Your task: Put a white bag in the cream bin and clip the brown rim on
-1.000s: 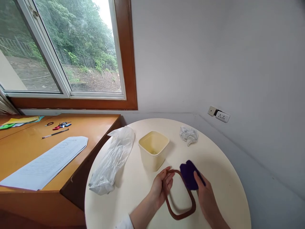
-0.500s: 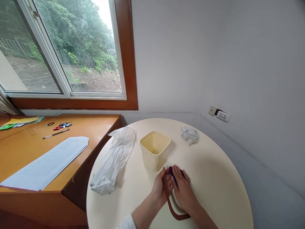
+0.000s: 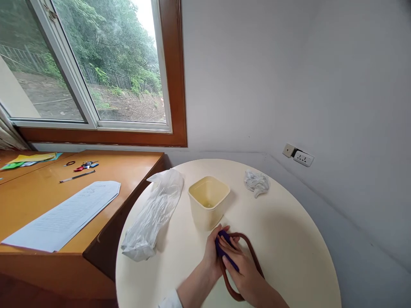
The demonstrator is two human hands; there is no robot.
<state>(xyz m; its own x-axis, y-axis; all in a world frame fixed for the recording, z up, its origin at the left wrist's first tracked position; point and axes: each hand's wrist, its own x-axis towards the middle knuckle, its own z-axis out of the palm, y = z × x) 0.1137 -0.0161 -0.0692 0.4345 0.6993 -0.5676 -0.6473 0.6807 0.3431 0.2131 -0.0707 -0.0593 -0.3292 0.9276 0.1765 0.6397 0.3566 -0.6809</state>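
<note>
Near the front of the round table, both hands are closed on a small purple folded bundle (image 3: 221, 236) with brown strap-like handles (image 3: 252, 249). My left hand (image 3: 211, 251) cups it from the left and below. Across its top and right side lie the fingers of my right hand (image 3: 241, 266). One handle loop arches out to the right, and another curves down between my wrists. Much of the bundle is covered by my fingers, so its full shape is hidden. Just beyond stands a pale yellow square tub (image 3: 207, 214), its open top facing up, apart from the bundle.
A crumpled white plastic bag (image 3: 157, 214) lies along the left of the round table (image 3: 289, 256). At the back right sits a bunched clear plastic bag (image 3: 257, 182). The wooden desk on the left holds papers (image 3: 67, 216), a pen (image 3: 77, 176) and keys (image 3: 86, 165).
The purple bundle has turned in my hands and shows more of its surface. A handle loop now stands out to the right. My right hand has shifted its grip. The tub and bags stay put.
</note>
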